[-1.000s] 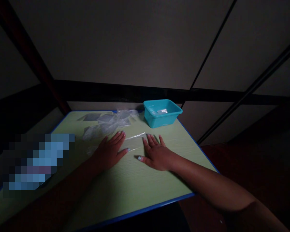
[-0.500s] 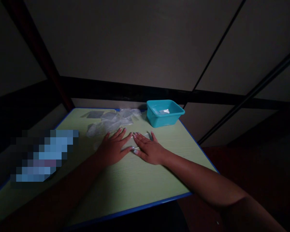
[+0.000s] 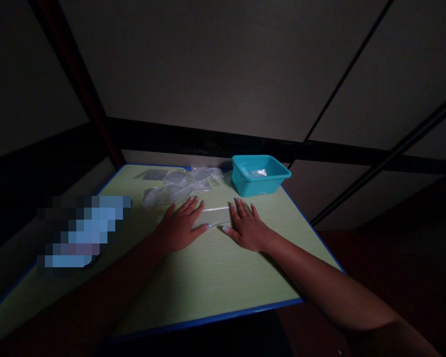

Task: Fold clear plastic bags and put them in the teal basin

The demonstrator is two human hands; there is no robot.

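A clear plastic bag (image 3: 214, 216) lies flat on the light green table (image 3: 208, 277), its middle showing between my two hands. My left hand (image 3: 180, 227) rests palm down over its left part, fingers spread. On the right end, my right hand (image 3: 247, 225) presses down with the fingers stretched out and the thumb pointing left. Neither hand grips anything. The parts of the bag under my palms are hidden. Just beyond my left hand lies a loose heap of clear plastic bags (image 3: 180, 184), overlapping and crumpled.
A turquoise plastic basket (image 3: 260, 186) stands at the table's back right corner with some shiny clear plastic inside. At the left edge lies a blurred-out, pixelated object (image 3: 91, 230). A panelled wall (image 3: 208, 74) rises behind the table.
My right hand has slid to the right, away from my left hand, so more of the bag shows between them. The whole view has shifted slightly.
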